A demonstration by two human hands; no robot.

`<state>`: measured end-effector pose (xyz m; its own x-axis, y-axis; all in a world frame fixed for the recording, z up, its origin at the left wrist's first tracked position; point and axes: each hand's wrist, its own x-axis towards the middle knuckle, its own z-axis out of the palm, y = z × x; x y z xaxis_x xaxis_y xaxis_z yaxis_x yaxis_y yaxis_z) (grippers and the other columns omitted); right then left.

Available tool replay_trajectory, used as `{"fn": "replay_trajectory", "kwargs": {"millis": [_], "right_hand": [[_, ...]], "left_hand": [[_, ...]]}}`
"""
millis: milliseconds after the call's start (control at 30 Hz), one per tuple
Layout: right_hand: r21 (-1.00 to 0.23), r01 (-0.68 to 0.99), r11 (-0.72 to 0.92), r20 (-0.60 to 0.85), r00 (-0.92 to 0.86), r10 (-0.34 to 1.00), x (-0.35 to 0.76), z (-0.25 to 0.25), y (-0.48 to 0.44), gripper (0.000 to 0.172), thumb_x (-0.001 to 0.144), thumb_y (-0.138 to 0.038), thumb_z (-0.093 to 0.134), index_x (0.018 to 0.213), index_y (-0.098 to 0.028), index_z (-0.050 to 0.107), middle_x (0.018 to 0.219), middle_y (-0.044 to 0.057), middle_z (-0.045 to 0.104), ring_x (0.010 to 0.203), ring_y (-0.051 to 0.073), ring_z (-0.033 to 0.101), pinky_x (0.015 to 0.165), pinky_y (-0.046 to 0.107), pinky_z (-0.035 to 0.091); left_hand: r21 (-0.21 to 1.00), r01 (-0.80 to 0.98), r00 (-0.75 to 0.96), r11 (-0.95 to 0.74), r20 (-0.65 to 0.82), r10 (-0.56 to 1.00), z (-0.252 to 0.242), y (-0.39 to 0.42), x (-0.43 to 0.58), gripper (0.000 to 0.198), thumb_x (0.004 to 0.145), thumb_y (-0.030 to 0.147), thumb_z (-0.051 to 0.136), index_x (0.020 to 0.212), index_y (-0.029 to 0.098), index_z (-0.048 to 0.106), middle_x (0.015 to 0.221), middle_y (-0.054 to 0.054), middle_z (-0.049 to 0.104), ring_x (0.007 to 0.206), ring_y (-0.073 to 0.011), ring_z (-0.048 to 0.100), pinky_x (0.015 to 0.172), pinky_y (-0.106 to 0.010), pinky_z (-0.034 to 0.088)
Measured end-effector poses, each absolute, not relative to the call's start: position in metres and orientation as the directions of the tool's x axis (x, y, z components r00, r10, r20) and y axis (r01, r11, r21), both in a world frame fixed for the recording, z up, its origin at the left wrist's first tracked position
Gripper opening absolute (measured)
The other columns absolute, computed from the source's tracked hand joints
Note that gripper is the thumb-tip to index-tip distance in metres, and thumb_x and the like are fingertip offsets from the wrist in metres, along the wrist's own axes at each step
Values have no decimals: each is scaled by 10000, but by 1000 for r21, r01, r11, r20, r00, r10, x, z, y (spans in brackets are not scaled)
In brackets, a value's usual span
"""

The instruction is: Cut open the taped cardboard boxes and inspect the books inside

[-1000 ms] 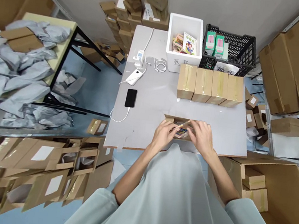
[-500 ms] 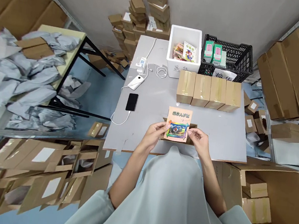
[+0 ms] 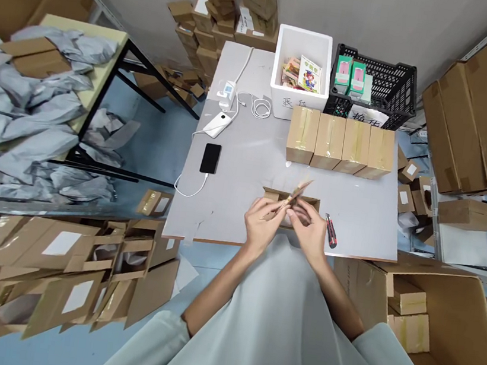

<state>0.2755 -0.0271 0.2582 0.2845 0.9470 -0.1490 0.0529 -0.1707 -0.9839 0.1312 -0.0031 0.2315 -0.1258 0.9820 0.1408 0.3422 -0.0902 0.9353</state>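
Observation:
Both hands meet over a small open cardboard box (image 3: pixel 270 195) near the front edge of the grey table (image 3: pixel 246 165). My left hand (image 3: pixel 260 223) and my right hand (image 3: pixel 309 230) are closed on a thin booklet (image 3: pixel 295 193), which is turned nearly edge-on and tilts up to the right above the box. A red utility knife (image 3: pixel 331 230) lies on the table just right of my right hand.
A row of taped cardboard boxes (image 3: pixel 341 142) stands behind the open box. Further back are a white foam bin (image 3: pixel 298 100) with booklets and a black crate (image 3: pixel 373 83). A phone (image 3: pixel 211 158) on a cable lies left. A large open carton (image 3: pixel 452 330) sits at the right on the floor.
Half a second ago the booklet was held flat with its cover facing up; now it is turned edge-on and lower over the box. The knife now shows beside my right hand.

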Motion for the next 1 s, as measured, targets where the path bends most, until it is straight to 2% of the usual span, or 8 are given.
{"fn": "replay_trajectory", "kwargs": {"millis": [100,233,400,467,567,667,833,1000], "right_hand": [[-974,-65,-218,-227,323,919,262,252,-29,499,854,-614,932,1158,-228,845,1136,94,888,1040,291,863,1037,465,726],[-974,-63,-218,-226,376,899,276,246,-24,509,921,-683,838,1147,-228,845,1137,105,894,1075,306,864,1040,483,716],[-966,-109,-233,-255,312,915,315,249,-18,553,878,-686,884,1174,-222,848,1164,124,898,1121,332,865,1034,501,705],[-957,-121,-265,-289,281,915,324,250,-19,565,868,-694,894,1181,-225,852,1146,119,903,1111,335,867,1018,505,711],[-950,-110,-291,-310,282,908,325,247,-20,595,849,-708,905,1198,-229,854,1141,111,907,1118,339,867,1011,507,717],[-955,-79,-285,-296,297,908,322,238,-21,619,852,-723,891,1216,-224,850,1159,113,905,1134,341,869,1036,509,713],[-964,5,-265,-247,342,907,316,230,-20,565,935,-681,819,1261,-221,844,1218,123,894,1173,328,864,1065,496,709],[-943,262,-207,-68,457,887,307,245,-26,391,1046,-545,727,1294,-276,865,1368,91,862,1242,295,843,1179,481,658]], "left_hand": [[869,463,-46,-176,222,974,229,-14,137,251,1070,454,727,971,318,913,881,-63,798,869,-240,708,837,-425,612],[885,431,94,-178,152,984,231,-11,132,246,1041,479,780,1162,300,897,1093,-82,845,1060,-274,746,970,-463,633],[947,321,-3,9,-8,1000,233,12,106,518,985,572,821,1389,248,821,1285,-118,822,1043,-249,727,951,-420,626],[971,202,60,123,-138,989,232,19,100,569,918,638,869,1316,231,856,1229,-120,840,972,-242,732,886,-397,629],[967,42,147,250,-254,956,232,20,101,489,870,682,897,1020,217,910,998,-100,856,880,-245,740,802,-379,623],[975,46,78,215,-219,973,234,15,108,432,848,660,919,882,229,903,851,-67,813,792,-212,692,721,-346,581],[987,105,41,120,-125,991,235,7,116,373,898,621,884,872,250,908,767,-36,742,709,-170,598,646,-316,499],[987,147,-103,66,-51,993,233,8,119,347,948,582,865,889,243,903,775,-31,729,698,-159,574,642,-311,489]]}}
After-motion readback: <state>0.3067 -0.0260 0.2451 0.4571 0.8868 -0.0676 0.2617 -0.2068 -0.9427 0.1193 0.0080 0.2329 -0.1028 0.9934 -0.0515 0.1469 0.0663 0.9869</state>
